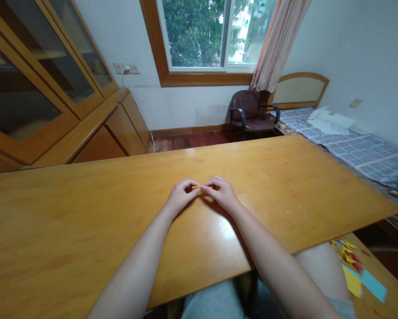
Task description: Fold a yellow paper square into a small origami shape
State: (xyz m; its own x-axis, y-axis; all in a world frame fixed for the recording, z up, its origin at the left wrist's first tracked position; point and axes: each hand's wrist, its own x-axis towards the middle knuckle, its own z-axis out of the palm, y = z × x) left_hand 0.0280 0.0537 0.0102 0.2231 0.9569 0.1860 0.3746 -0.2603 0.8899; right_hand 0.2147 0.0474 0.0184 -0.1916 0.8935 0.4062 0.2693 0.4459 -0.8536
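Between my fingertips is a thin folded strip of yellow paper (196, 187), held just above the wooden table (112, 212). My left hand (183, 193) pinches it from the left, thumb below and fingers above. From the right, my right hand (220, 191) pinches the same strip, and the two hands' fingertips meet near its middle. Much of the strip is hidden behind the fingers, so its full shape cannot be made out.
On a lower surface at right lie folded yellow and red paper pieces (348, 253), a yellow sheet (353, 282) and a blue sheet (374, 285). A brown armchair (247, 108) stands beyond the table. A cabinet (95, 110) flanks the left, a bed (355, 141) the right.
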